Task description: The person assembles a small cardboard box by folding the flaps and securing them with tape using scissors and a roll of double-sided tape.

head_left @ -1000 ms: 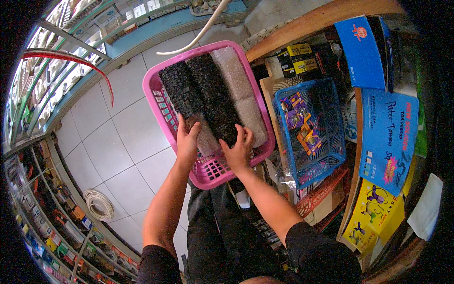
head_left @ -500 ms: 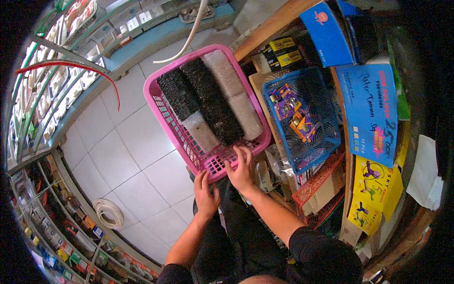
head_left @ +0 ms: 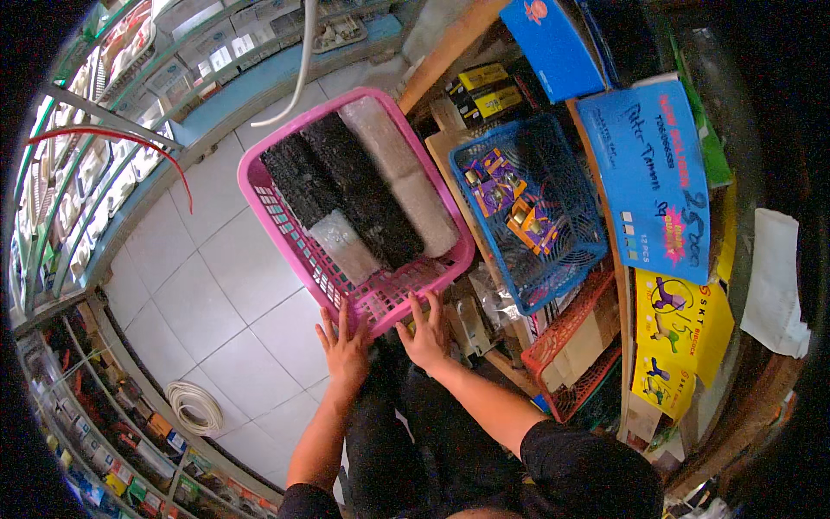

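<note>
A pink plastic basket (head_left: 451, 275) sits before me, filled with bubble-wrapped packs. Two long black packs (head_left: 372, 195) lie side by side in it, with whitish clear-wrapped packs (head_left: 425, 212) along the right and a shorter clear-wrapped pack (head_left: 344, 248) at the near left. At the basket's near left corner, my left hand (head_left: 347, 350) has its fingers spread against the rim. My right hand (head_left: 424, 337) is at the near rim, fingers apart and fingertips by its edge. Neither hand visibly grasps anything.
Right of the pink basket stands a blue basket (head_left: 596, 253) with purple-and-orange packets, above a red crate (head_left: 546, 353). Blue and yellow cartons (head_left: 683, 333) line the right side. Shelves stand at left; a coiled white cable (head_left: 194, 408) lies on the tiled floor.
My right hand has drawn back from over the near end of the basket to its rim. My left hand's fingers have spread wider. The whole view has shifted, placing the basket further left.
</note>
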Demonstrator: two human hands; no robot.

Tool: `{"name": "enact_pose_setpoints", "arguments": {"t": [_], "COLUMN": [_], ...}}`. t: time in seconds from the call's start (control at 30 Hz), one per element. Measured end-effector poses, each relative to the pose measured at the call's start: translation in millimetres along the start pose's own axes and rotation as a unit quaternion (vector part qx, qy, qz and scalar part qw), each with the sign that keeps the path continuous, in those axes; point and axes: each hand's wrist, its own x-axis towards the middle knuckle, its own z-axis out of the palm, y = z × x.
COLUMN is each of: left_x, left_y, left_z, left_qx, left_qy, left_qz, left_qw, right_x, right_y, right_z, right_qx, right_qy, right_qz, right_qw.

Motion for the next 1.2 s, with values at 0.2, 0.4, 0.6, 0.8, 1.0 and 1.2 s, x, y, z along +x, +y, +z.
{"name": "enact_pose_setpoints", "arguments": {"t": [0.2, 0.4, 0.6, 0.8, 1.0, 1.2], "left_x": [-7, -7, -7, -12, -29, -114], "left_y": [8, 13, 4, 2, -4, 46], "left_z": [9, 8, 5, 5, 15, 9], "left_qx": [0.018, 0.028, 0.019, 0.036, -0.037, -0.184], "left_qy": [0.010, 0.002, 0.009, -0.001, 0.171, 0.114], "left_qz": [-0.006, -0.009, 0.034, 0.062, 0.191, 0.377], "left_qw": [1.000, 1.000, 0.999, 0.997, 0.966, 0.901], "right_x": [-10, -17, -36, -63, -131, -213], "right_y": [12, 29, 22, 15, -7, -33], "right_z": [-8, -11, -33, -45, -35, -78], "right_qx": [0.064, 0.120, 0.134, 0.178, 0.203, 0.179], "right_qy": [-0.013, -0.021, 0.051, 0.161, 0.281, 0.340], "right_qz": [-0.028, -0.047, 0.006, -0.032, -0.065, -0.055], "right_qw": [0.997, 0.991, 0.990, 0.970, 0.936, 0.922]}}
